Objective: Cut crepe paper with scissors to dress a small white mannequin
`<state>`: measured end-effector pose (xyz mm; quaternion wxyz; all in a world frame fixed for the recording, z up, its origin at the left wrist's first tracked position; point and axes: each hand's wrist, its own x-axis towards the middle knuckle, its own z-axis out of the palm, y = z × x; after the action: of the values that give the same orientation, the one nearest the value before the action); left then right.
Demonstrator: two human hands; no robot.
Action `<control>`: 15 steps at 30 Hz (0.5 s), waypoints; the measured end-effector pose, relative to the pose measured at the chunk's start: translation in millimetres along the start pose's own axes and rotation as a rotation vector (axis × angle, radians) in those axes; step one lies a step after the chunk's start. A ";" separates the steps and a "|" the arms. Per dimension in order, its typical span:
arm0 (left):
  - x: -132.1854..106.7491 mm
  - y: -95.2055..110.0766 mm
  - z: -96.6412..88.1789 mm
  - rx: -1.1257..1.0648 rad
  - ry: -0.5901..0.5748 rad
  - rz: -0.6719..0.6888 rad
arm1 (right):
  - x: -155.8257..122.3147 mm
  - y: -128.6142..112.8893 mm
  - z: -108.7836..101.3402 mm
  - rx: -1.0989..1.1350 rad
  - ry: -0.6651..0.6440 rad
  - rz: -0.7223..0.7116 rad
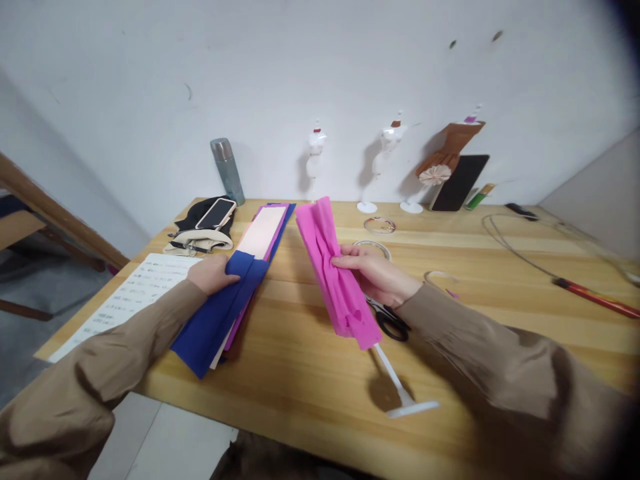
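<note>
My right hand [373,270] is closed around a small white mannequin stand [393,373] wrapped in gathered pink crepe paper [333,280]. The stand is tilted, its stem and round base showing below the paper. At the left, my left hand [215,272] grips the edge of a folded dark blue crepe paper piece [220,313], thumb on top. That piece lies across a stack of coloured strips, a pale pink strip [263,230] uppermost at the far end. Black-handled scissors [393,325] lie partly hidden beneath my right hand.
Two bare mini mannequins [315,157] [387,157] and a brown-dressed one [443,150] stand along the wall. A bottle [227,170], a phone [217,213] on a pouch [200,240], a written sheet [130,293], tape rings [380,225] and a red-handled tool with cable [595,297] occupy the table.
</note>
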<state>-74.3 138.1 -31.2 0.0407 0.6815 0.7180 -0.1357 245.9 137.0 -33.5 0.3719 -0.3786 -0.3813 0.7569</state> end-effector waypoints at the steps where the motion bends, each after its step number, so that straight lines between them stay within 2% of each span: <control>1: 0.3 0.2 -0.6 0.005 0.002 0.001 | 1.8 -0.6 3.0 0.000 0.002 0.004; 6: -2.3 -0.1 -5.4 0.021 0.033 -0.029 | 11.9 2.9 17.1 -0.005 0.008 0.034; 11: -2.4 -9.0 -3.4 0.036 0.101 -0.034 | 18.2 17.3 28.5 -0.003 -0.019 0.028; 13: -3.0 -15.0 -7.4 -0.011 0.129 -0.020 | 22.0 22.5 32.9 0.004 -0.026 0.000; 15: -6.9 -21.6 -19.1 -0.164 0.174 -0.006 | 28.3 24.9 38.2 -0.004 -0.026 -0.031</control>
<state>-92.8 135.5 -8.1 0.0334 0.6829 0.7295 -0.0172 194.0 139.0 -46.9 0.3779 -0.3632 -0.3934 0.7553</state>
